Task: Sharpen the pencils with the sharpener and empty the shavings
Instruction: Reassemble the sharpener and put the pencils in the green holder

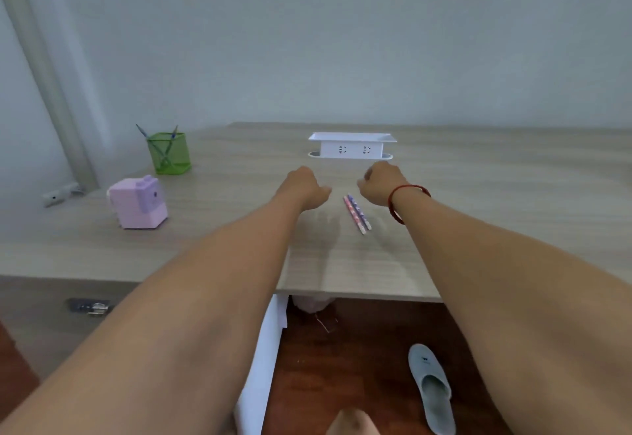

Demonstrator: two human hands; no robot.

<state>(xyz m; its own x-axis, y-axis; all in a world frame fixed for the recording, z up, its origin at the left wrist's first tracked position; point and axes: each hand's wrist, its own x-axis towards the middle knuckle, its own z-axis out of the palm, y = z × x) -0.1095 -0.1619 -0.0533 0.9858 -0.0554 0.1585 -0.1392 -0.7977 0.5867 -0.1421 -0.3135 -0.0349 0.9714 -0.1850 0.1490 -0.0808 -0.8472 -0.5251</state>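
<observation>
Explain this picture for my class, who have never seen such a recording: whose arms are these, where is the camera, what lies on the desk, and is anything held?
There is no machine here. One camera, worn on a person's head, looks forward and down at their own bare arms. The left hand and right hand hover over a wooden desk, fingers loosely curled, holding nothing. Two patterned pencils lie side by side just below the hands, nearer the right one. On the left stand a pink sharpener and, behind it, a green mesh cup holding pens. A white socket box sits at the back.
</observation>
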